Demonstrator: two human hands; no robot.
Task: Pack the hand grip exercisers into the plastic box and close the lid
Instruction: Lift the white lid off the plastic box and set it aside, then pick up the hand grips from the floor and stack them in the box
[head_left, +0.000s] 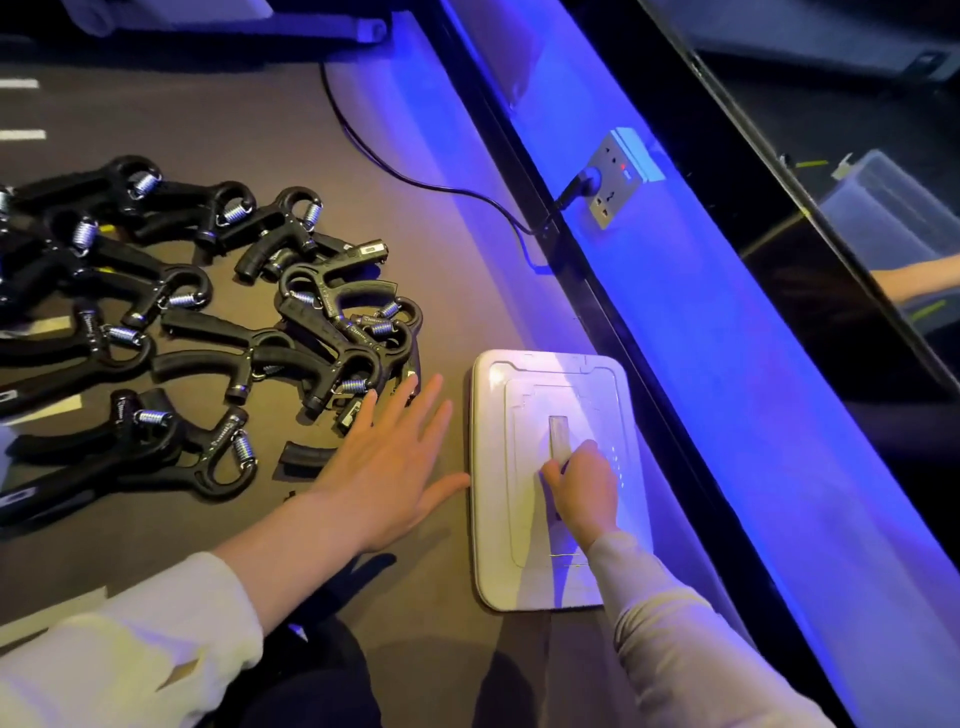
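Several black hand grip exercisers (208, 322) with silver springs lie scattered on the brown floor at the left. A white plastic box (498, 519) with its lid on sits to the right of them. My right hand (584, 491) is on top of the lid, its fingers closed around the lid's handle (558, 434). My left hand (387, 467) is flat with fingers spread, between the box and the nearest exercisers; its thumb touches the box's left edge.
A black cable (415, 179) runs across the floor to a plug in a wall socket (615, 182). A blue-lit wall strip (727, 364) runs diagonally right of the box. A dark glossy panel beyond reflects a clear bin (893, 208).
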